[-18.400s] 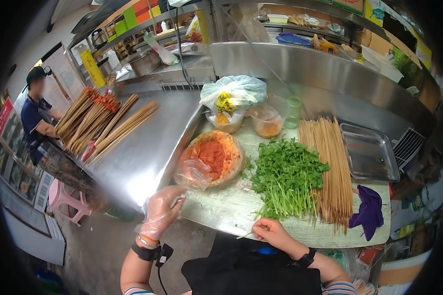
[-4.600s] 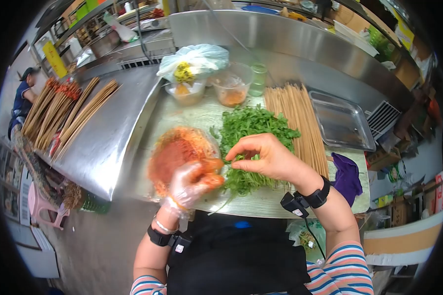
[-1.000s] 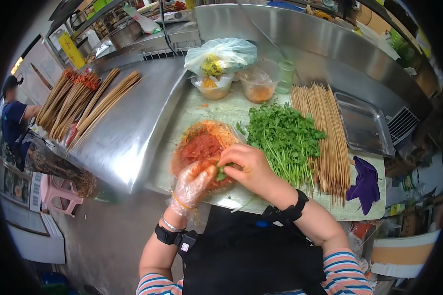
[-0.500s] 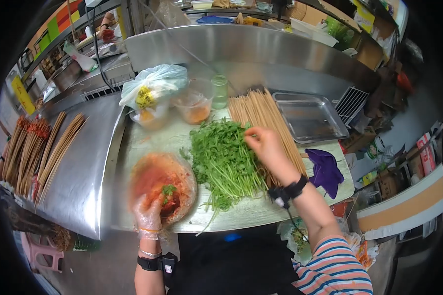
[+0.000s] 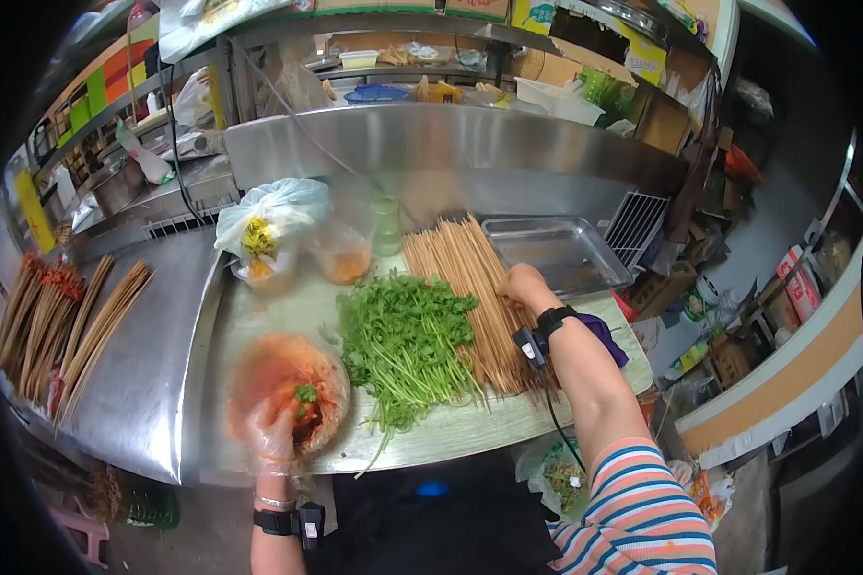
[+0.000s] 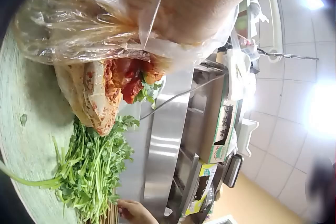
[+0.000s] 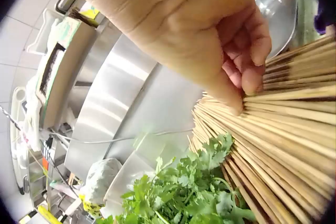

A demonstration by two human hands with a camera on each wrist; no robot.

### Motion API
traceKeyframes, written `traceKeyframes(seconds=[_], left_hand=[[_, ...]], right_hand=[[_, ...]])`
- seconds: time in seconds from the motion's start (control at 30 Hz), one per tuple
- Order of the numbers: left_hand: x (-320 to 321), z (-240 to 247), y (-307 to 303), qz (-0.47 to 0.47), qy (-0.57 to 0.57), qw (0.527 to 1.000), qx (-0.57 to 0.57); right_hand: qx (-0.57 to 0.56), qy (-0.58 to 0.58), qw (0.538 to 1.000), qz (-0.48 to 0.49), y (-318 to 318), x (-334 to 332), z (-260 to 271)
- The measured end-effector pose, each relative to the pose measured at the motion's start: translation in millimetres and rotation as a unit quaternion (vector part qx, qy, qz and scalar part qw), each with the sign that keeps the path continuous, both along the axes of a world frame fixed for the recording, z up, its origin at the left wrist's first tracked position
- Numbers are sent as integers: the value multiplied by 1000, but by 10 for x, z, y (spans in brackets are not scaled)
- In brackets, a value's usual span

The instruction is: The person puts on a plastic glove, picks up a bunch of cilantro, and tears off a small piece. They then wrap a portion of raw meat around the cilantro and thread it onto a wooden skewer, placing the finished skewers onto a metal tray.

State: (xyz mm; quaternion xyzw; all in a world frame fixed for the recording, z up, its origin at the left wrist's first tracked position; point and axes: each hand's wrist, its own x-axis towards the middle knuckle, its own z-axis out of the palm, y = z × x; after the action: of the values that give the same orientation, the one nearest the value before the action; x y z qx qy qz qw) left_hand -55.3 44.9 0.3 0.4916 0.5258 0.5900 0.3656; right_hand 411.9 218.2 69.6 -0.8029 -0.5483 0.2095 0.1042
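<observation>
My left hand (image 5: 272, 433), in a clear plastic glove, is over the bowl (image 5: 337, 372) of red-coated food. Its curled fingers hold a red-coated piece of food (image 6: 131, 90) with a sprig of cilantro (image 5: 306, 393) showing on it; the glove hides part of the piece. Bare, my right hand (image 5: 525, 286) reaches to the right side of a wide layer of bamboo skewers (image 5: 451, 264). In the right wrist view, its thumb and fingertips (image 7: 252, 81) pinch a skewer (image 7: 299, 94) near its end. Between the hands lies a pile of cilantro (image 5: 408, 326).
A metal tray (image 5: 556, 251) sits behind the skewers, with a purple cloth (image 5: 604, 337) near the board's right edge. At the back stand a bagged tub (image 5: 273, 216), a clear tub (image 5: 340, 259) and a green glass (image 5: 385, 225). Loaded skewers (image 5: 34, 335) lie far left.
Earlier my right hand worked cilantro at the left hand. It has since moved right past the cilantro onto the skewers. My left hand stays at the bowl, with the sprig on its piece.
</observation>
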Motion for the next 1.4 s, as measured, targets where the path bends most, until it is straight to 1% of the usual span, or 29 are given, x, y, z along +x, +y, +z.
traceKeyframes(seconds=[0.13,0.23,0.3,0.33,0.37,0.43,0.5,0.57,0.63,0.7,0.73,0.83,0.87,0.9,0.93,1.0,1.03,1.13,1.17,1.23,1.27,1.3,1.37,1.4], left_hand=[[52,32,6,19,6,1000,16],[94,201,-55,-4,-26,1000,-17],[93,154,-42,14,-18,1000,-15],[15,-31,31,23,26,999,19],[62,57,1,22,38,998,37],[56,83,-14,28,71,996,35],[61,69,-10,8,10,1000,9],[46,47,-9,4,25,999,20],[103,156,-58,-4,-24,1000,11],[71,130,-64,-6,-3,1000,5],[68,150,-66,-7,8,1000,1],[139,429,-166,-37,-41,998,-30],[111,374,-149,-44,-20,999,-22],[159,523,-195,-43,-76,995,-48],[148,521,-184,-48,-85,994,-46],[119,497,-188,-62,-117,990,-57],[112,499,-186,-62,-109,990,-57],[74,473,-182,-65,-70,994,-48],[76,500,-182,-68,-82,993,-51],[103,584,-189,-69,-110,990,-57],[112,547,-181,-64,-151,983,-77],[102,551,-178,-57,-128,987,-84],[83,557,-166,-56,-223,969,-93],[88,555,-165,-37,-271,959,-79]], right_hand=[[34,27,999,7,-85,63,75],[21,15,1000,-3,-126,18,146],[79,-87,991,62,-287,-94,191],[80,-71,989,99,-246,-68,66],[80,-55,986,137,-182,-26,-43],[-15,-27,995,92,-118,-58,-31],[-43,46,995,72,-116,-36,-7],[-35,79,994,69,-135,-30,35],[-19,101,992,70,-124,30,21],[4,116,990,80,-100,33,-29],[0,110,990,88,-162,-42,66],[52,16,990,133,-397,-314,342],[17,22,992,120,-356,-346,308],[-16,30,994,108,-303,-335,255],[-50,37,993,97,-264,-325,210],[-54,56,993,90,-273,-313,178],[-55,65,992,88,-282,-295,172],[-42,87,987,127,-333,-212,286],[-35,95,984,143,-380,-198,370],[27,189,973,127,-469,-189,492],[55,235,963,119,-493,-185,561],[94,311,937,132,-527,-251,659],[159,458,864,139,-679,-585,767],[188,495,838,127,-770,-845,769]])
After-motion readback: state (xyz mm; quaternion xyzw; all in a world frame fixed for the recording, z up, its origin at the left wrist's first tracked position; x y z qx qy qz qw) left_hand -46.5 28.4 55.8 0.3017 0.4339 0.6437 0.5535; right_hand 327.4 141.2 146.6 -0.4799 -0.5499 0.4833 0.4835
